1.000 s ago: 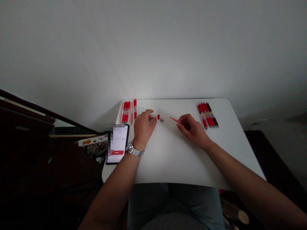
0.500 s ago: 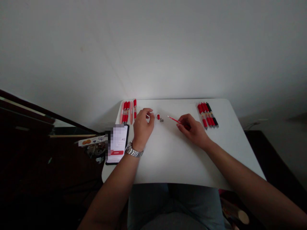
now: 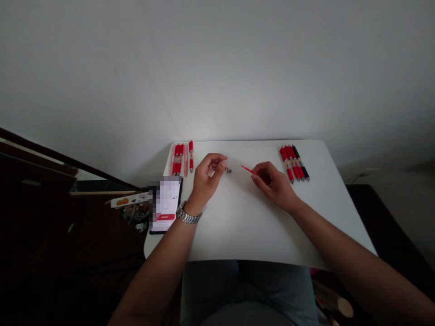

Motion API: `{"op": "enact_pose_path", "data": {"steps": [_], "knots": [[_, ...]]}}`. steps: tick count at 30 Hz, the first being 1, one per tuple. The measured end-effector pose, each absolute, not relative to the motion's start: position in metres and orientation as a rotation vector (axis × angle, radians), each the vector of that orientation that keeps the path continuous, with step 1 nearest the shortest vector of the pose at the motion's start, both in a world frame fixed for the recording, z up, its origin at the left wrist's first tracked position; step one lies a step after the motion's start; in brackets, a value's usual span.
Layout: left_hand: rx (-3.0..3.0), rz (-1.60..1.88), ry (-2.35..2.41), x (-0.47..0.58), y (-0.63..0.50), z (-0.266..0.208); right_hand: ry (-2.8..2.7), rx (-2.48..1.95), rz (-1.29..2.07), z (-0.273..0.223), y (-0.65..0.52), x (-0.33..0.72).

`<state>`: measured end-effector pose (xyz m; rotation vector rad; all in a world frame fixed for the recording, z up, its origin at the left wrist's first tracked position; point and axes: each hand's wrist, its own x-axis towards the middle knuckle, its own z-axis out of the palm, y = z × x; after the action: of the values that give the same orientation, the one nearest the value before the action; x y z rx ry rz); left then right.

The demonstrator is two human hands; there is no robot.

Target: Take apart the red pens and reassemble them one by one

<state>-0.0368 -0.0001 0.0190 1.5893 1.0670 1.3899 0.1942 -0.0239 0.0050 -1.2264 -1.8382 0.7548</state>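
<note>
Red refill (image 3: 248, 170), apparently, juts leftward from right-hand grip (image 3: 274, 185).

**Left hand (image 3: 208, 175) and right hand (image 3: 274, 185) face each other, apart**

The left forearm (image 3: 154, 271) and right forearm (image 3: 346, 244) slant inward from below. On the left, the thumb (image 3: 219, 172) lies near the curved index finger (image 3: 217, 156). On the right, the fingers (image 3: 264, 168) curl into a pinch.

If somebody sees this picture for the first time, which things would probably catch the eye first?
Probably the thin red stick in the grip of the right hand, pointing toward the left hand above the white table. Next come the row of red and black pens at the table's right side, and the lit phone at its left edge, near the wristwatch.
</note>
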Motion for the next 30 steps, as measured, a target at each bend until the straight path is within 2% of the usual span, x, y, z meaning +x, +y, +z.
{"op": "enact_pose_path", "data": {"steps": [9, 30], "knots": [[1.644, 1.125, 0.858, -0.030, -0.006, 0.013, -1.849, -1.181, 0.802, 0.006, -0.023, 0.193], [1.594, 1.100, 0.838, -0.025, -0.005, 0.010, -1.940, -1.126, 0.841, 0.008, -0.026, 0.193]]}}
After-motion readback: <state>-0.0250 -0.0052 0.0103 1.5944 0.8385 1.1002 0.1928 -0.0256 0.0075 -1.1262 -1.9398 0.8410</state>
